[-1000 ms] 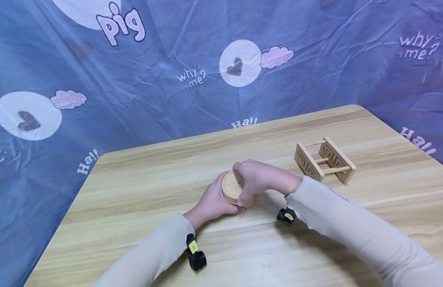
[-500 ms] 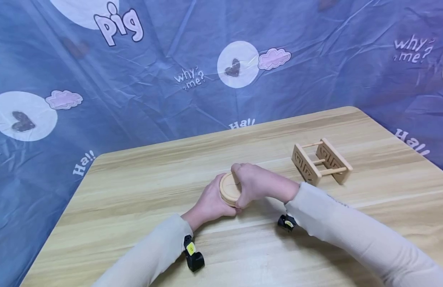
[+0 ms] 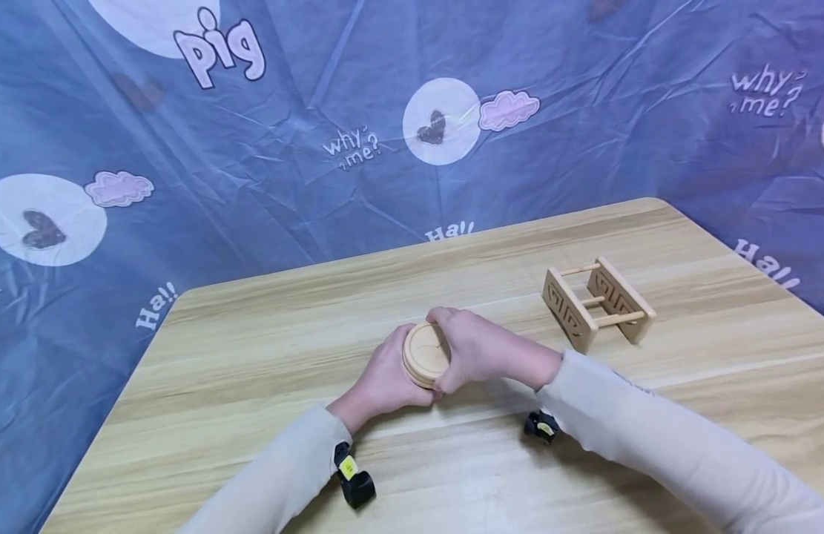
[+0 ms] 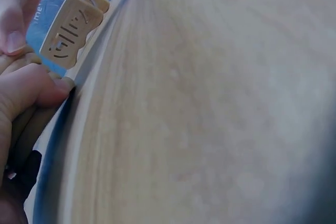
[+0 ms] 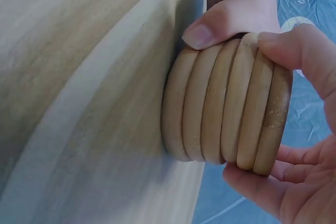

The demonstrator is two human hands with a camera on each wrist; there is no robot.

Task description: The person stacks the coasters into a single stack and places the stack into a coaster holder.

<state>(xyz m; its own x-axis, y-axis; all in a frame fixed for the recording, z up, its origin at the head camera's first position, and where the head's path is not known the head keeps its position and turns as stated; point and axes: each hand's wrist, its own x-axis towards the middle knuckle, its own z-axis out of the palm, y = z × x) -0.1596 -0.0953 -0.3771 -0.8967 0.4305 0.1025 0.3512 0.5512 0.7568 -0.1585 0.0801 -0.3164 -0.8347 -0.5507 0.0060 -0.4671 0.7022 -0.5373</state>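
Observation:
A stack of several round wooden coasters (image 3: 426,353) stands at the middle of the table, its discs lying face to face in the right wrist view. My left hand (image 3: 387,376) grips the stack from the left, with its thumb (image 5: 202,34) against the lower coasters. From the right, my right hand (image 3: 480,348) holds the upper coasters between its thumb (image 5: 302,48) and fingers (image 5: 257,187). The right hand covers part of the top coaster. Both hands nearly meet at the stack's near side.
A wooden rack (image 3: 570,310) with cut-out side panels and thin dowels stands to the right, beyond the right forearm. The wood-grain table (image 3: 305,319) ends at the back against a blue printed cloth (image 3: 285,170). Both wrists carry small black cameras (image 3: 354,482).
Both hands and the coaster stack have shifted slightly left. The right hand has kept its hold on the upper coasters, and the rack stays in place. The head view has turned a little.

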